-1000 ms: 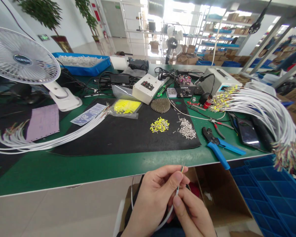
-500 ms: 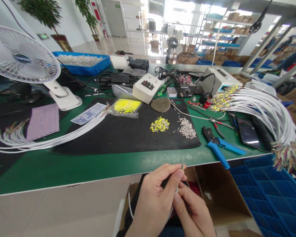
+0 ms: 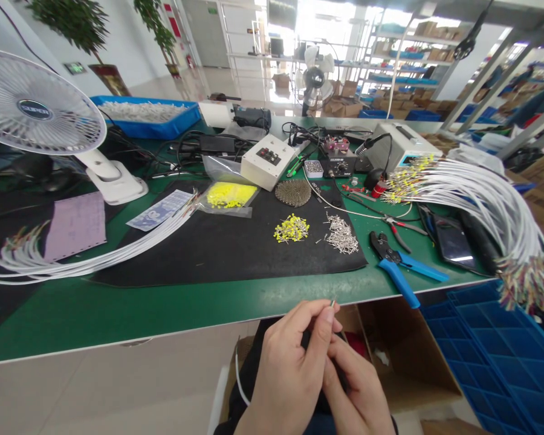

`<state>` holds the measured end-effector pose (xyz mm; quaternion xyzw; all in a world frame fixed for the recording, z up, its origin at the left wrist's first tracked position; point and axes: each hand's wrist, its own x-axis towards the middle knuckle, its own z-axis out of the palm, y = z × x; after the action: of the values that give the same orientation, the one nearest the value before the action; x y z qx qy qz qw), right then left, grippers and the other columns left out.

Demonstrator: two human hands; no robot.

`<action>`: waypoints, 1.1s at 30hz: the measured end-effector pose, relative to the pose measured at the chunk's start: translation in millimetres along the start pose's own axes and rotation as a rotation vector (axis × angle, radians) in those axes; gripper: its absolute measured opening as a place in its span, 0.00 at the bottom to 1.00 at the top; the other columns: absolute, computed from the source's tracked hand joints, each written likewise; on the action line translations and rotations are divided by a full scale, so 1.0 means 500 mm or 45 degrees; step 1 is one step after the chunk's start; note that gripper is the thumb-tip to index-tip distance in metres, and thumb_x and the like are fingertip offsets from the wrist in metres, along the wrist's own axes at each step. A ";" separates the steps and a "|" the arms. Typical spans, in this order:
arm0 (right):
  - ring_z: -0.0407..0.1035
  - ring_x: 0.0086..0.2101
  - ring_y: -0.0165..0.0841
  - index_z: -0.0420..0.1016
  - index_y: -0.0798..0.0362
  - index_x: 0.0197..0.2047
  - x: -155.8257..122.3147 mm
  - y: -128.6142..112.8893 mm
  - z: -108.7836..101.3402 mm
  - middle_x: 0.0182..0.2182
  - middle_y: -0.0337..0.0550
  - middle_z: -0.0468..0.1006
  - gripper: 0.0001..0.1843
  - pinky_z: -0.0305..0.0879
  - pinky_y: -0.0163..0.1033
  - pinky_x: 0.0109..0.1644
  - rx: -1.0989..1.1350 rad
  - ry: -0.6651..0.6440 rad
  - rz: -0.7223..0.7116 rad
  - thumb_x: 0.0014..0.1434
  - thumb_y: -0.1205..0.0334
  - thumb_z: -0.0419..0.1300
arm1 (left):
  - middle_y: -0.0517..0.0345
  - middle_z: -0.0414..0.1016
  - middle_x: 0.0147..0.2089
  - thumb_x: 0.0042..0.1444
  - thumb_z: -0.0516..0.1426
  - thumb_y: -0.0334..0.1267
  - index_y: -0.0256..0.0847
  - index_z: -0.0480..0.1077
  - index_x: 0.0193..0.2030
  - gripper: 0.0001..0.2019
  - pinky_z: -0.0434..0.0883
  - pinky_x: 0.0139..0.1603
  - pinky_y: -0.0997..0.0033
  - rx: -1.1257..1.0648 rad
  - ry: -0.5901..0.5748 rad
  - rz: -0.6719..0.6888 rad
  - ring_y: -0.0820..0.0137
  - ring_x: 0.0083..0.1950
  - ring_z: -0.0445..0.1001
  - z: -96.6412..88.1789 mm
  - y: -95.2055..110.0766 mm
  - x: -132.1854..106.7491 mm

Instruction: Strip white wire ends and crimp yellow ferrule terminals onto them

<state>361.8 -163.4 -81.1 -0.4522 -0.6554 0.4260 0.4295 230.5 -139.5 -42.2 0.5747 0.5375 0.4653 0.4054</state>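
Observation:
My left hand (image 3: 288,362) pinches the end of a white multi-core cable (image 3: 240,382) between thumb and forefinger. Thin coloured wire ends (image 3: 332,303) poke out above those fingertips. Beside and below it, my right hand (image 3: 358,380) is closed, its thumb and fingers pressed together around the same cable; the cable is largely hidden there. Both hands touch, in front of the bench edge and over my lap. The cable's free length loops down to the left of my left hand.
On the black mat (image 3: 226,254) lie yellow terminals (image 3: 291,228), bare metal pins (image 3: 341,234) and a bag of yellow pieces (image 3: 231,195). A blue-handled crimping tool (image 3: 401,266) lies right. White cable bundles (image 3: 485,193) rest at either side. An open cardboard box (image 3: 403,356) stands below.
My right thumb has shifted slightly and now covers the cable stretch that showed between my hands. Fewer wire ends show above my left fingertips. The view has moved slightly.

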 end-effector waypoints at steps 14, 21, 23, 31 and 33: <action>0.77 0.44 0.39 0.84 0.48 0.54 -0.016 -0.007 0.009 0.43 0.48 0.83 0.19 0.72 0.40 0.57 0.277 0.042 0.350 0.71 0.48 0.59 | 0.54 0.77 0.39 0.66 0.62 0.54 0.37 0.75 0.53 0.21 0.60 0.15 0.81 -0.818 -0.144 -0.634 0.78 0.23 0.67 0.013 -0.018 -0.004; 0.69 0.28 0.30 0.82 0.50 0.37 -0.012 -0.024 0.001 0.30 0.40 0.73 0.22 0.67 0.33 0.33 0.578 -0.120 0.524 0.69 0.41 0.59 | 0.55 0.75 0.34 0.65 0.64 0.48 0.35 0.77 0.48 0.16 0.62 0.17 0.84 -1.060 -0.209 -0.710 0.82 0.20 0.66 0.009 -0.021 0.003; 0.68 0.28 0.30 0.82 0.50 0.36 -0.012 -0.028 0.000 0.30 0.40 0.73 0.23 0.67 0.34 0.33 0.608 -0.127 0.532 0.68 0.39 0.60 | 0.55 0.76 0.35 0.65 0.64 0.47 0.35 0.77 0.47 0.15 0.61 0.17 0.84 -1.113 -0.224 -0.732 0.83 0.19 0.65 0.007 -0.021 0.005; 0.69 0.28 0.31 0.81 0.51 0.34 -0.015 -0.028 -0.003 0.29 0.41 0.72 0.25 0.69 0.35 0.34 0.669 -0.157 0.580 0.67 0.37 0.60 | 0.55 0.76 0.35 0.63 0.66 0.48 0.34 0.77 0.45 0.16 0.59 0.14 0.83 -1.094 -0.223 -0.740 0.82 0.18 0.63 0.008 -0.022 0.004; 0.68 0.28 0.31 0.81 0.51 0.35 -0.014 -0.024 -0.003 0.29 0.41 0.73 0.25 0.68 0.35 0.33 0.590 -0.146 0.525 0.68 0.38 0.59 | 0.55 0.76 0.35 0.63 0.65 0.50 0.35 0.77 0.47 0.18 0.60 0.14 0.82 -1.001 -0.201 -0.717 0.81 0.18 0.64 0.010 -0.021 0.002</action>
<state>362.1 -172.7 -70.8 -0.4409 -0.4587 0.6668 0.3880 232.6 -137.6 -53.4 0.2440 0.4234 0.4603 0.7411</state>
